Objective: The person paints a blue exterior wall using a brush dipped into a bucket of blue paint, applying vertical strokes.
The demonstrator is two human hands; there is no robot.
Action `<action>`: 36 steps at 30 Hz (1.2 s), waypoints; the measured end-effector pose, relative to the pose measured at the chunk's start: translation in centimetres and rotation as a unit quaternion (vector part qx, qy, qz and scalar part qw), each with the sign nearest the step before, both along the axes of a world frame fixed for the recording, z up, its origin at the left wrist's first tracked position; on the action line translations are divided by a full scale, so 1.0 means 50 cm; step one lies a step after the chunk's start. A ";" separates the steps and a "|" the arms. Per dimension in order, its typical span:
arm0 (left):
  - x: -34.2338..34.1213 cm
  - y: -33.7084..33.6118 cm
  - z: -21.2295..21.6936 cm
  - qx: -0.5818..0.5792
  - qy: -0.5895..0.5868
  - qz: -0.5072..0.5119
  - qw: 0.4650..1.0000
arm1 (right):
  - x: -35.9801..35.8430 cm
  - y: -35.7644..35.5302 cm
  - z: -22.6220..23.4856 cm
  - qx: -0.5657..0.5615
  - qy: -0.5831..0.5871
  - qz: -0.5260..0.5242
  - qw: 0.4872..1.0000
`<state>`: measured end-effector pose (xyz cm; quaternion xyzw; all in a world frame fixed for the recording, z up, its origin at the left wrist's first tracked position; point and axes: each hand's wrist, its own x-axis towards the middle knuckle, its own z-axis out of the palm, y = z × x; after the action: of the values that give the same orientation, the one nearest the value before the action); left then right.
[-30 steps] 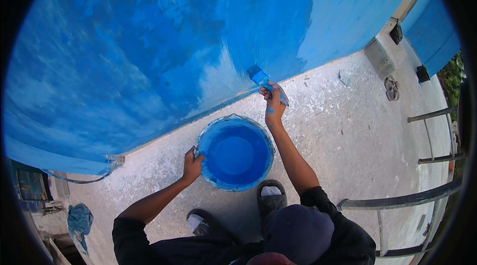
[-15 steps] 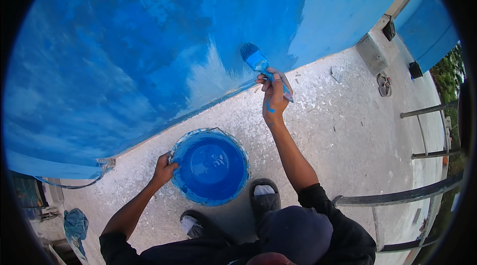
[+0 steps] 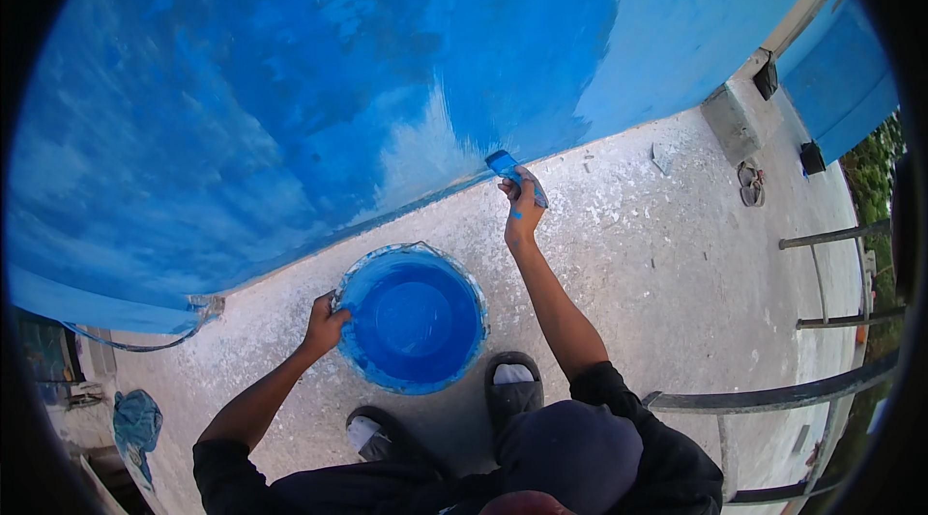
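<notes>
My left hand (image 3: 326, 324) grips the left rim of a round bucket (image 3: 447, 372), its thumb hooked over the edge. Blue paint (image 3: 411, 317) lies inside the bucket, which is smeared on its outer rim. In my right hand (image 3: 525, 203), fingers closed round the handle, is a paintbrush (image 3: 505, 165) coated in blue. Its bristles are at the bottom of the wall (image 3: 319, 128), near where it meets the floor. Darker blue covers much of that wall, with a pale unevenly covered patch (image 3: 416, 153) left of the brush and lighter blue to the right.
Flaked white specks dot the concrete floor (image 3: 628, 254). My sandalled feet (image 3: 512, 389) stand just below the bucket. Metal railings (image 3: 773, 394) run along the right. A concrete block (image 3: 732, 124) and a pair of sandals (image 3: 751, 185) lie farther right; a crumpled cloth (image 3: 137, 421) sits lower left.
My right hand has brought the paintbrush down from higher in front of the wall to its lower edge. My left hand has kept its hold on the bucket.
</notes>
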<state>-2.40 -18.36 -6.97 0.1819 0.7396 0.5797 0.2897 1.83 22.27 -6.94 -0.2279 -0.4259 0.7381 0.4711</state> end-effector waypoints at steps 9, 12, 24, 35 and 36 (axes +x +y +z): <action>0.001 -0.007 -0.009 0.011 -0.009 -0.004 1.000 | 0.025 -0.083 0.228 0.049 0.157 0.046 0.985; 0.006 -0.003 -0.011 0.019 -0.009 0.003 1.000 | 0.002 -0.068 0.132 0.039 0.095 0.023 0.994; 0.009 0.004 -0.001 0.017 -0.001 0.014 1.000 | -0.009 0.005 0.000 -0.003 -0.053 0.000 0.999; 0.008 -0.001 -0.014 0.004 0.008 0.013 1.000 | 0.020 0.034 0.000 -0.026 0.010 -0.020 0.999; 0.008 -0.003 -0.016 0.003 0.005 0.014 1.000 | 0.019 0.038 -0.010 -0.034 -0.025 -0.015 0.999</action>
<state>-2.01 -18.52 -7.78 0.1750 0.7417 0.5850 0.2775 2.78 24.16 -7.41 -0.2680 -0.4088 0.7391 0.4634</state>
